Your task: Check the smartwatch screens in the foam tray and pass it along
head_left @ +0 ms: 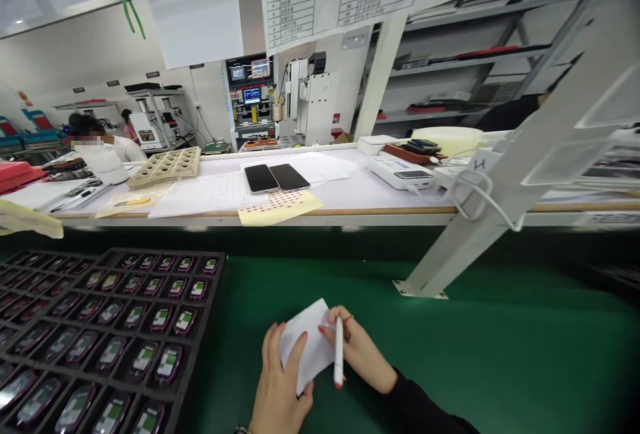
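Both of my hands hold a small white slip of paper (311,344) over the green mat (475,347) at the bottom middle. My left hand (280,387) grips the slip's lower left edge, thumb on top and fingers curled under. My right hand (361,353) pinches the slip's right edge and also holds a white pen with a red tip (339,353), pointing down. To the left lies a black compartment tray (203,327) filled with several small devices with green and white screens.
A raised white shelf (350,187) runs across behind the mat, carrying two dark phones (276,178), a yellow sheet (280,207), papers, a beige holed tray (167,166) and a white device (400,171). A slanted white frame leg (480,221) stands on the mat. Another person sits far left.
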A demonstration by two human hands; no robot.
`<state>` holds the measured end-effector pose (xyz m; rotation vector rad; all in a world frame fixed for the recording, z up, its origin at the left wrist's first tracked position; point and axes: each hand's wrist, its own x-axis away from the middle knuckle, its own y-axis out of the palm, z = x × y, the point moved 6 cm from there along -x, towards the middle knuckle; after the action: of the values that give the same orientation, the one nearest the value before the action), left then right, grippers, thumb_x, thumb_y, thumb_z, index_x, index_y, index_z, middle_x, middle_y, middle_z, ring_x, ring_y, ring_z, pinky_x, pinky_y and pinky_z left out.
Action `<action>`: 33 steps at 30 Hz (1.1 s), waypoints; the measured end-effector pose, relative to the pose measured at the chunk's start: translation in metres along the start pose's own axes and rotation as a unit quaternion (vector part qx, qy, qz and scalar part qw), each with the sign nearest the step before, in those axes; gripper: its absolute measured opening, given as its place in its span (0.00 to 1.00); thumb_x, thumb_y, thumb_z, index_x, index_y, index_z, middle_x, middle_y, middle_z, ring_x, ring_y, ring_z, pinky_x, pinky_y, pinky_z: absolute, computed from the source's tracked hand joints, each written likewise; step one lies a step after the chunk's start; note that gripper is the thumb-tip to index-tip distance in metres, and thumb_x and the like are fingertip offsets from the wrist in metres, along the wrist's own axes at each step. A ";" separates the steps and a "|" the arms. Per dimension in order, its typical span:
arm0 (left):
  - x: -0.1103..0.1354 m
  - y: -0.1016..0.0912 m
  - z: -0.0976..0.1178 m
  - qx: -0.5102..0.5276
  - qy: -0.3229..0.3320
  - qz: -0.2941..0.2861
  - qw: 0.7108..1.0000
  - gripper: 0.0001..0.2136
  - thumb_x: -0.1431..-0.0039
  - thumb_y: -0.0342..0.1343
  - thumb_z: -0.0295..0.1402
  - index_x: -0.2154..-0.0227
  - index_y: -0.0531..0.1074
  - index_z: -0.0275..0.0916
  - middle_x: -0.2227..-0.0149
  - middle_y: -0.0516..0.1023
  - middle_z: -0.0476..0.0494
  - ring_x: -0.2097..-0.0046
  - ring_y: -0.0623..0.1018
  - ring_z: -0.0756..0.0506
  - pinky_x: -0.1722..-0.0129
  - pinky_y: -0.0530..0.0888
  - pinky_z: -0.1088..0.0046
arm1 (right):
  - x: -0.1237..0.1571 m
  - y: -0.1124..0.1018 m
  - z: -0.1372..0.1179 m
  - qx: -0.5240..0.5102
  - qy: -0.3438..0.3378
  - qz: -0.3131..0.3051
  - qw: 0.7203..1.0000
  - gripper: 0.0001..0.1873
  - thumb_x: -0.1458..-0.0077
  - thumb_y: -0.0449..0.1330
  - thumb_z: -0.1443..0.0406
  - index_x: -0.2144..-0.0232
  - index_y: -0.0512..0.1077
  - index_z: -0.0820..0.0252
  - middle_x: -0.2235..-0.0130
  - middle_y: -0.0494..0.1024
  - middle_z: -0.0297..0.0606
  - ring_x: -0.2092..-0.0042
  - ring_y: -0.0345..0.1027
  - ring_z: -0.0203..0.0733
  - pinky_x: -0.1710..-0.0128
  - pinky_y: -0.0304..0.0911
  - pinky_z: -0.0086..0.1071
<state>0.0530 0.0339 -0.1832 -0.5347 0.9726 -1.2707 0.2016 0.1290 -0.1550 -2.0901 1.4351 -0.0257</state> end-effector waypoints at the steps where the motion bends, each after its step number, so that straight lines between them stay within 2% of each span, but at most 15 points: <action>1: 0.001 -0.003 -0.001 0.011 -0.006 0.031 0.999 0.39 0.49 0.54 0.21 0.35 0.53 0.51 0.31 0.49 0.37 0.30 0.53 0.32 0.37 0.68 0.51 | -0.001 -0.008 -0.008 -0.015 0.000 0.020 1.000 0.20 0.42 0.54 0.42 0.71 0.56 0.48 0.76 0.66 0.35 0.73 0.72 0.62 0.79 0.70 0.50; 3: 0.004 -0.011 -0.006 0.052 -0.040 0.088 0.994 0.36 0.43 0.54 0.27 0.33 0.46 0.46 0.30 0.46 0.34 0.29 0.53 0.33 0.36 0.66 0.49 | -0.009 -0.032 -0.028 -0.044 -0.008 0.081 0.996 0.24 0.43 0.57 0.42 0.75 0.54 0.50 0.79 0.60 0.32 0.79 0.65 0.54 0.84 0.65 0.44; 5: 0.006 -0.015 -0.013 0.095 -0.087 0.111 0.985 0.32 0.37 0.49 0.33 0.33 0.43 0.42 0.30 0.45 0.31 0.30 0.54 0.34 0.35 0.66 0.50 | -0.025 -0.066 -0.053 -0.057 -0.020 0.150 0.987 0.24 0.39 0.58 0.45 0.75 0.55 0.51 0.77 0.58 0.31 0.78 0.63 0.48 0.82 0.64 0.40; 8: 0.007 -0.008 -0.024 0.105 -0.144 0.065 0.982 0.27 0.32 0.40 0.36 0.32 0.45 0.41 0.30 0.49 0.32 0.30 0.54 0.35 0.37 0.67 0.49 | -0.072 -0.119 -0.092 -0.070 -0.042 0.251 0.964 0.27 0.42 0.62 0.44 0.72 0.53 0.51 0.74 0.56 0.28 0.78 0.59 0.42 0.81 0.63 0.34; 10: 0.008 0.002 -0.030 0.071 -0.159 -0.001 0.985 0.26 0.31 0.39 0.38 0.32 0.49 0.42 0.30 0.51 0.33 0.29 0.52 0.33 0.37 0.66 0.45 | -0.120 -0.139 -0.111 -0.067 -0.039 0.269 0.960 0.26 0.42 0.63 0.44 0.70 0.53 0.52 0.75 0.57 0.27 0.79 0.57 0.39 0.84 0.62 0.31; 12: 0.008 0.010 -0.035 0.030 -0.155 -0.064 0.985 0.26 0.31 0.39 0.39 0.33 0.54 0.44 0.30 0.52 0.36 0.29 0.51 0.31 0.36 0.64 0.41 | -0.172 -0.146 -0.122 -0.052 -0.031 0.264 0.963 0.24 0.39 0.61 0.47 0.70 0.54 0.52 0.76 0.58 0.26 0.79 0.59 0.38 0.83 0.63 0.30; 14: 0.008 0.013 -0.038 0.000 -0.145 -0.098 0.985 0.25 0.32 0.39 0.40 0.34 0.58 0.44 0.29 0.53 0.38 0.29 0.51 0.30 0.36 0.63 0.41 | -0.219 -0.143 -0.124 -0.021 -0.006 0.242 0.970 0.17 0.34 0.60 0.54 0.67 0.59 0.55 0.75 0.63 0.28 0.77 0.64 0.38 0.79 0.67 0.30; 17: 0.009 0.011 -0.041 -0.023 -0.146 -0.115 0.982 0.24 0.32 0.40 0.38 0.36 0.62 0.42 0.30 0.55 0.37 0.29 0.52 0.30 0.36 0.64 0.43 | -0.263 -0.137 -0.116 0.059 0.037 0.211 0.975 0.10 0.31 0.61 0.60 0.61 0.68 0.63 0.67 0.71 0.33 0.71 0.69 0.38 0.72 0.71 0.30; 20: 0.010 0.009 -0.040 -0.031 -0.124 -0.112 0.986 0.24 0.33 0.41 0.35 0.36 0.63 0.42 0.31 0.58 0.37 0.30 0.57 0.31 0.36 0.65 0.44 | -0.274 -0.143 -0.104 0.164 0.061 0.188 0.967 0.10 0.32 0.62 0.61 0.57 0.72 0.64 0.61 0.75 0.37 0.64 0.72 0.42 0.62 0.73 0.36; 23: 0.011 0.009 -0.041 -0.052 -0.103 -0.083 0.990 0.23 0.34 0.42 0.33 0.37 0.65 0.42 0.32 0.61 0.36 0.31 0.59 0.31 0.37 0.67 0.44 | -0.269 -0.161 -0.093 0.256 0.072 0.173 0.948 0.11 0.31 0.62 0.60 0.54 0.73 0.64 0.57 0.75 0.40 0.58 0.73 0.46 0.55 0.71 0.43; 29: 0.009 0.014 -0.048 -0.064 -0.115 -0.072 0.989 0.23 0.34 0.43 0.33 0.37 0.65 0.39 0.33 0.61 0.34 0.31 0.58 0.30 0.38 0.68 0.46 | -0.254 -0.197 -0.080 0.366 0.070 0.135 0.918 0.11 0.31 0.62 0.61 0.52 0.73 0.64 0.51 0.74 0.43 0.52 0.71 0.49 0.50 0.70 0.47; 33: 0.006 0.011 -0.046 -0.067 -0.115 -0.080 0.988 0.23 0.33 0.41 0.35 0.38 0.65 0.40 0.33 0.61 0.34 0.31 0.58 0.30 0.38 0.68 0.45 | -0.254 -0.209 -0.080 0.372 0.046 0.102 0.921 0.12 0.32 0.63 0.62 0.49 0.72 0.63 0.48 0.73 0.44 0.50 0.70 0.51 0.49 0.69 0.49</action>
<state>0.0204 0.0385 -0.2175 -0.8593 0.8363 -1.2596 0.2451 0.3596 0.0896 -1.3248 1.3959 -0.5124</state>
